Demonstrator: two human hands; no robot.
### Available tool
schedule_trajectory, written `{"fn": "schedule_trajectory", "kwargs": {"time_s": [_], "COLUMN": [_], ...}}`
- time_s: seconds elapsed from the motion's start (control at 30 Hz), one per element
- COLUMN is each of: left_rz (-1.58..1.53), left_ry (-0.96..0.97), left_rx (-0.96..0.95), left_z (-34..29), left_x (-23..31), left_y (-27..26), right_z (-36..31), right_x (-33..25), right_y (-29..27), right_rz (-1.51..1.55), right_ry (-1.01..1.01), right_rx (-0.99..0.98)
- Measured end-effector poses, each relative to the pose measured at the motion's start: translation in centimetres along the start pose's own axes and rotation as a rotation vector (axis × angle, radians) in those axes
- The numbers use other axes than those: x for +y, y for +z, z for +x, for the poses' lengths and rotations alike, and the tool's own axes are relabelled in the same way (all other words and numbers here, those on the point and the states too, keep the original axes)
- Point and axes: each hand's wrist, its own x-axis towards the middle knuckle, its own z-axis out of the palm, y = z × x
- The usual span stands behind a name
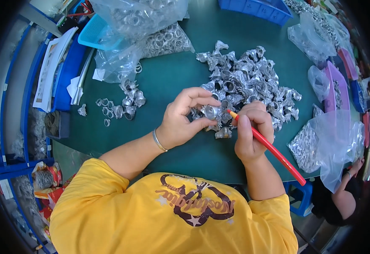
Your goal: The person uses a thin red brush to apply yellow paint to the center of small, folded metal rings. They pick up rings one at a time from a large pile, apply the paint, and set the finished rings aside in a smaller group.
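Note:
Between the thumb and fingers of my left hand [185, 112] is a silver metal ring [210, 112], its round opening facing up. My right hand [254, 131] grips a red pencil [278, 155], whose red tip points at the ring from close by; whether it touches, I cannot tell. Just beyond both hands lies a large heap of silver rings [246, 78], some of them partly hidden by my fingers. A smaller group of silver rings [127, 99] sits on the green table to the left of my left hand.
Clear plastic bags of rings [168, 40] lie at the back left beside a light-blue basket [94, 31]. A blue bin [257, 10] stands at the far edge. Bags of metal parts [305, 146] and a purple tray [333, 84] line the right side. Another person's arm [345, 199] shows at lower right.

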Motion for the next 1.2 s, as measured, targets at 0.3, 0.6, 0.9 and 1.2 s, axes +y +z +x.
{"fn": "schedule_trajectory", "kwargs": {"time_s": [0.3, 0.6, 0.9, 1.2], "left_rz": [0.042, 0.159, -0.146, -0.464], "left_ry": [0.008, 0.058, 0.066, -0.450], "left_rx": [-0.029, 0.019, 0.031, -0.017], "left_z": [-0.1, -0.2, -0.3, 0.4], "left_x": [0.0, -0.7, -0.4, 0.6], "left_y": [-0.1, 0.3, 0.3, -0.2], "right_z": [-0.2, 0.2, -0.2, -0.2], "right_x": [0.2, -0.2, 0.2, 0.0], "right_y": [0.2, 0.5, 0.1, -0.2], "right_rz": [0.057, 0.006, -0.023, 0.012], "right_ry": [-0.002, -0.004, 0.067, 0.110], "right_rx": [-0.031, -0.112, -0.116, -0.013]}}
